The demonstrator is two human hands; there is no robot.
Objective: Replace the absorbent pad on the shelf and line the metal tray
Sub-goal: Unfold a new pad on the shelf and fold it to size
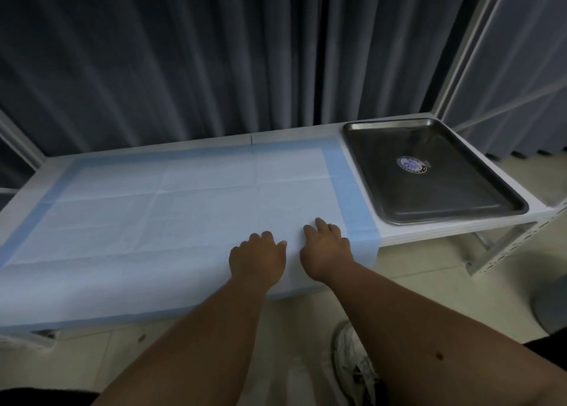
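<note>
Two hands on the absorbent pad (171,209)
My left hand (257,259) and right hand (326,249) press it with knuckles bent, neither grip holding anything; metal tray (454,204) beside it.

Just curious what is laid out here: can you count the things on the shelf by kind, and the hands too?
Absorbent pad: 1, blue-edged, spread on the shelf, front edge hanging over
Metal tray: 1, unlined, with a round sticker
Hands: 2, left hand and right hand, both on the pad
Total: 4

Blue-bordered absorbent pad (159,209) flat across white shelf (460,230), bare metal tray (365,141) beside
</note>
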